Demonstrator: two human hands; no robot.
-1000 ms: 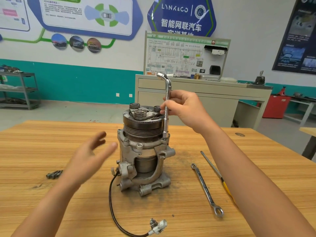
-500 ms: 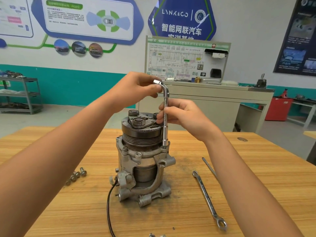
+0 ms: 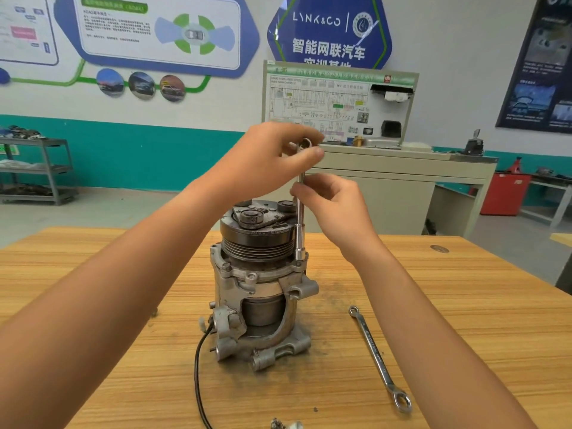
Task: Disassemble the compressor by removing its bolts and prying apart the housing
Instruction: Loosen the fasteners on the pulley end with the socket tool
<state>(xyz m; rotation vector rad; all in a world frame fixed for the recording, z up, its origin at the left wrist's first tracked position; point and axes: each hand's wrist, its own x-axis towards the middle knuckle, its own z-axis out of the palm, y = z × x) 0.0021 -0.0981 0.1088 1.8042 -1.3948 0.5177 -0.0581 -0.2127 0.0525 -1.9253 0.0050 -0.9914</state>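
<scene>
here the left hand curls its fingers and thumb round the bent top end of an l-shaped wrench, which stands upright. just below those fingers the right hand pinches the shaft of the wrench between thumb and fingertips, its other fingers loosely curled. straight down from both sets of fingers, the socket end of the wrench sits on the rim of the compressor, at its right edge beside the grooved pulley; what the socket covers is hidden. the compressor stands upright on the wooden table, below and slightly left of the right hand's fingers. two bolts show on the rim to the left of the socket. a black cable runs from the foot of the compressor toward the near edge of the table. a flat spanner lies on the table well below the right hand's fingers, to the right of the compressor and apart from it.
</scene>
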